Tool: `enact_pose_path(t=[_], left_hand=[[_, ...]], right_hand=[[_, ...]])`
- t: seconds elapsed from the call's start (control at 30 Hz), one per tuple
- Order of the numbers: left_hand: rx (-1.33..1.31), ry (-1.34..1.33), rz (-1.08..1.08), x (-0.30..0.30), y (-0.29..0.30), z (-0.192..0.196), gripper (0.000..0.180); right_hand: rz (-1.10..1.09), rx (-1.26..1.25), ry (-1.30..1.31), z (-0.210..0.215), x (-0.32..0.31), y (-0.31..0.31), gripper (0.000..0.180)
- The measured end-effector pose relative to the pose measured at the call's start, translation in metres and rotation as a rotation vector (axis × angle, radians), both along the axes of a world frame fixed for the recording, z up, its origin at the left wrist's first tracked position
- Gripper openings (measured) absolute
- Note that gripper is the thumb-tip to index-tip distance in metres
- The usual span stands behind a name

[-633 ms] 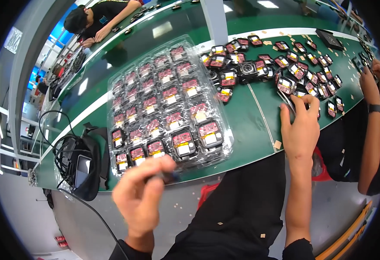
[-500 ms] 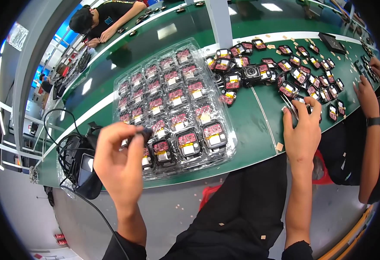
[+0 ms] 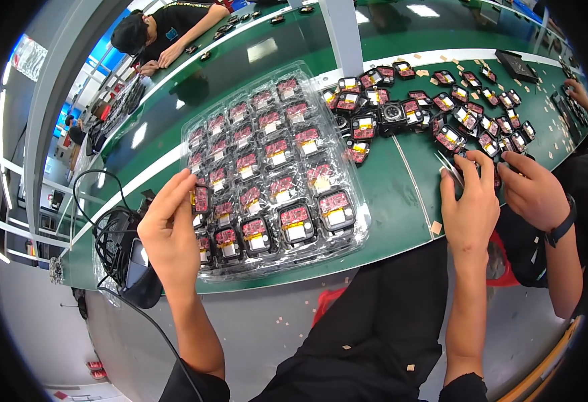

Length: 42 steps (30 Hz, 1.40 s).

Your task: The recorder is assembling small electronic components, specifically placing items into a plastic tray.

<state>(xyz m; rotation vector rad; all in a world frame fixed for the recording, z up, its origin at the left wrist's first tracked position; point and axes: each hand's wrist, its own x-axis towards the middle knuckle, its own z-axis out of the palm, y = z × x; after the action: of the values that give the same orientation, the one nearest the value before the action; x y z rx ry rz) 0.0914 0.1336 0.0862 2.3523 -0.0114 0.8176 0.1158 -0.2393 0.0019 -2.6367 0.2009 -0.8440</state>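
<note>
My left hand [image 3: 170, 238] pinches a small black watch case with a red circuit board [image 3: 202, 199] by its edge. It holds this case over the left side of a clear plastic tray [image 3: 361, 231]. In the tray's pockets sit several square watch cases [image 3: 296, 224], open side up, showing red boards, yellow strips and pale rectangles. My right hand [image 3: 469, 208] is closed on a pair of metal tweezers [image 3: 447, 163] beside the table's front edge. Just beyond the tweezers lies a loose heap of similar watch cases [image 3: 449, 137].
A co-worker's hand [image 3: 534, 191] reaches in close to the right of mine. Black cables and a dark device [image 3: 140, 271] sit left of the tray. A grey post [image 3: 341, 37] rises behind it. Another person [image 3: 173, 33] works across the green table [image 3: 401, 208].
My left hand has turned the watch case so its red board shows, and shifted slightly left. The co-worker's hand has come down beside my right hand, which stays nearly still.
</note>
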Motion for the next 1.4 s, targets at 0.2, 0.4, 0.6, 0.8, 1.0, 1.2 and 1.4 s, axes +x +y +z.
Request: enact_pose_path(t=[0.2, 0.4, 0.6, 0.8, 1.0, 1.2, 1.4], left_hand=[[-0.468, 0.276, -0.079, -0.008, 0.001, 0.012, 0.038], [-0.529, 0.247, -0.263, -0.015, 0.003, 0.010, 0.045], [-0.111, 0.171, -0.140, -0.019, -0.001, 0.008, 0.018], [0.369, 0.106, -0.253, -0.016, -0.004, 0.008, 0.020], [0.344, 0.239, -0.249, -0.014, -0.010, 0.016, 0.023], [0.291, 0.281, -0.235, -0.011, -0.009, 0.018, 0.025], [0.224, 0.183, -0.365, -0.002, 0.010, 0.015, 0.025]], right_hand=[[0.004, 0.002, 0.006, -0.003, 0.000, 0.000, 0.028], [0.005, -0.012, -0.001, -0.003, -0.002, -0.002, 0.030], [0.009, -0.005, -0.002, -0.004, -0.001, -0.003, 0.031], [0.007, 0.008, 0.019, -0.004, -0.002, -0.001, 0.032], [0.008, 0.014, 0.009, -0.004, -0.001, -0.002, 0.032], [0.002, 0.033, 0.023, -0.003, -0.002, 0.000, 0.031], [-0.007, 0.043, 0.012, -0.003, -0.002, 0.000, 0.031]])
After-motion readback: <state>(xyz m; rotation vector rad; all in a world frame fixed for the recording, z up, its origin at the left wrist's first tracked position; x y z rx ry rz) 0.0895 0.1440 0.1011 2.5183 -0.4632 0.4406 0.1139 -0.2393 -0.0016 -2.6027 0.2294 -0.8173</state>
